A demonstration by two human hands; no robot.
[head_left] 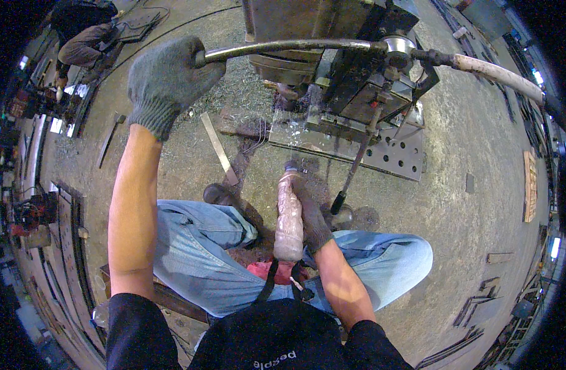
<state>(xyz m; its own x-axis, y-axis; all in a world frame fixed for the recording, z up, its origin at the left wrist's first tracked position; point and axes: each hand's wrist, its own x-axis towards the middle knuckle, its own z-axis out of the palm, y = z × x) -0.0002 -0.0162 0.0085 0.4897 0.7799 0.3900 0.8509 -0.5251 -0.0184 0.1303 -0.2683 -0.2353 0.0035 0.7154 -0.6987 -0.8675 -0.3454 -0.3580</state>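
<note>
My left hand [172, 80], in a grey knit glove, is closed around the end of a long steel lever [289, 45]. That lever runs right to a round hub [398, 49] on a dark machine [338, 92]. Lower down, my right hand [312, 216], in a dark glove, wraps the right side of a clear plastic bottle [289, 219] with cloudy contents. The bottle's blue cap [291, 166] points away from me, toward the machine's base. Beneath the machine lies a flat metal plate [394, 159] with several round holes.
Metal shavings [233, 92] litter the floor around the machine. A flat metal strip [219, 148] lies left of the plate. A black-tipped rod [351, 176] slants down from the machine near my right knee. Far left, another person [86, 37] crouches. Steel bars [67, 246] line the left side.
</note>
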